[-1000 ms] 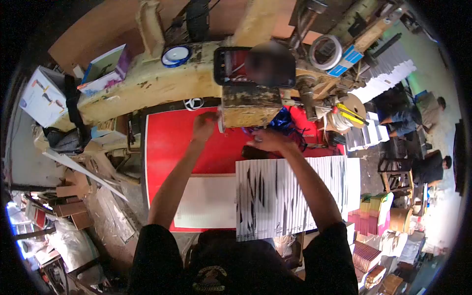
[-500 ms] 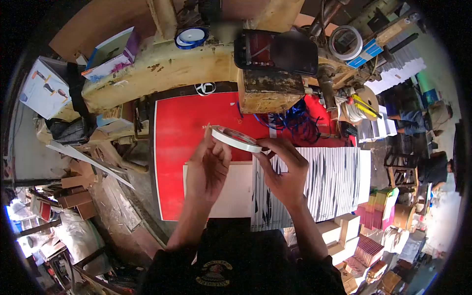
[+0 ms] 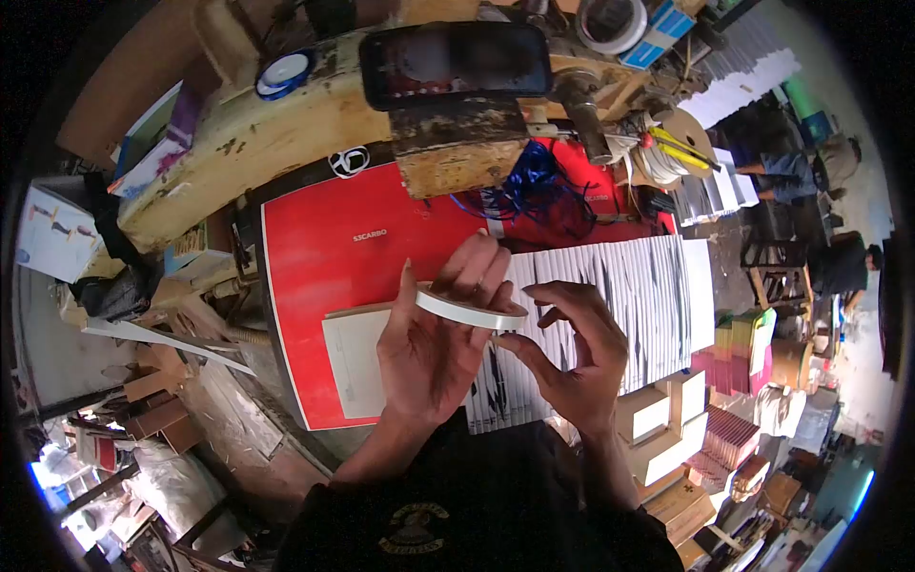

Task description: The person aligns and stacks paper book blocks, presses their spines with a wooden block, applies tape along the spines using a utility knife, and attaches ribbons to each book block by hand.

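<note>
A narrow roll of white tape (image 3: 462, 312) is held up in my left hand (image 3: 429, 357), thumb on its near side and fingers behind and through the ring. My right hand (image 3: 583, 367) is at the roll's right end, thumb and forefinger apart. Its thumb tip is close to the tape's lower edge; whether it touches, I cannot tell. Below the hands, a row of white booklets (image 3: 620, 310) stands packed with thin edges up. A pale board (image 3: 355, 367) lies left of them, partly hidden by my left hand, on a red printed sheet (image 3: 324, 248).
A phone (image 3: 457, 65) rests over a worn wooden block (image 3: 457, 148) at the back. Tangled blue ribbon (image 3: 538, 186) lies beside the block. A blue-rimmed roll (image 3: 285, 72) sits on the wooden beam (image 3: 229, 153). Yellow-handled pliers (image 3: 681, 151) lie by a cord spool at right.
My right hand's thumb and forefinger have parted from the roll. My left hand has turned palm up, with its fingers now in the ring. The view has shifted to the right.
</note>
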`<state>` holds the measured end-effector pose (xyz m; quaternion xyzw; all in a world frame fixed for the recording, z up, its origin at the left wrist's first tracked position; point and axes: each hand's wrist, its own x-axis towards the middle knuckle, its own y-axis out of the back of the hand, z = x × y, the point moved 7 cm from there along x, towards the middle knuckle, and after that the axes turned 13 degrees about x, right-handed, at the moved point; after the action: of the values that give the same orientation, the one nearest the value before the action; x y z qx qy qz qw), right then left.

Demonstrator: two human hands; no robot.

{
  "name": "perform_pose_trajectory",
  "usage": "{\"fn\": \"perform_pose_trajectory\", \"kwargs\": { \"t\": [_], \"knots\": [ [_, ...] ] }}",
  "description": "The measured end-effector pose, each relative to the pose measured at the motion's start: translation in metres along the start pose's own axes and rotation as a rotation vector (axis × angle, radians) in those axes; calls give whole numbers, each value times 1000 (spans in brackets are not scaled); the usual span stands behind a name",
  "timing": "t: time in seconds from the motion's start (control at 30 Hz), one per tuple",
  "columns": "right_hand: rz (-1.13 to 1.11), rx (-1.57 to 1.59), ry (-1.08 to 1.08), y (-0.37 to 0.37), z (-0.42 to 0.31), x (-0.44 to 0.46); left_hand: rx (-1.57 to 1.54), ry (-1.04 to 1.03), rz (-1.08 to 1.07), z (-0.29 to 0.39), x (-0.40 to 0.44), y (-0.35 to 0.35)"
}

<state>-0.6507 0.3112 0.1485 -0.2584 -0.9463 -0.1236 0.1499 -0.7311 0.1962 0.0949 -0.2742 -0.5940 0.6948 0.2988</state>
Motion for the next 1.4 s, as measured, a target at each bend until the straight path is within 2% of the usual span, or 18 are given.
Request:
{"fn": "perform_pose_trajectory", "kwargs": {
  "t": [0.03,0.1,0.27,0.37,0.43,0.5,0.57,0.7,0.97,1.03,1.07,1.1,1.2,1.23,1.3,1.33,1.37,1.4],
  "knots": [
    [-37,-4,1,3,5,1,3,7,8,-5,2,0],
    [-68,3,-4,9,16,1,-497,6,-105,-8,5,-10],
    [-77,130,46,21,22,6,-362,-29,54,-29,17,-6],
    [-64,98,91,24,12,12,161,-26,53,-41,21,-5],
    [-114,70,98,21,11,13,830,-67,-65,-47,20,-9],
    [-75,112,44,27,8,15,802,-3,49,-45,24,-6],
    [96,64,-95,45,12,15,174,-29,173,-38,31,-4],
    [-20,49,-71,53,53,-3,-399,58,12,-38,36,-9],
    [31,25,-137,47,32,2,-459,83,-3,-43,38,-3],
    [-51,-8,39,42,19,4,-222,108,113,-50,35,-1],
    [3,-44,93,45,19,1,120,76,285,-52,36,-2],
    [18,-70,92,45,23,-2,108,100,272,-55,31,-2],
    [375,260,-21,84,31,-12,1298,207,-68,-46,2,-4],
    [388,244,-14,91,25,-16,1559,86,-194,-37,-3,-9],
    [399,232,-215,99,30,-27,1602,-570,-316,-7,-27,8],
    [548,403,-332,97,33,-30,1592,-850,-326,-1,-31,5],
    [557,399,-323,103,35,-31,1545,-1013,-295,2,-30,6],
    [456,597,-443,97,47,-33,1963,-783,-256,-3,-25,6]
  ]
}}
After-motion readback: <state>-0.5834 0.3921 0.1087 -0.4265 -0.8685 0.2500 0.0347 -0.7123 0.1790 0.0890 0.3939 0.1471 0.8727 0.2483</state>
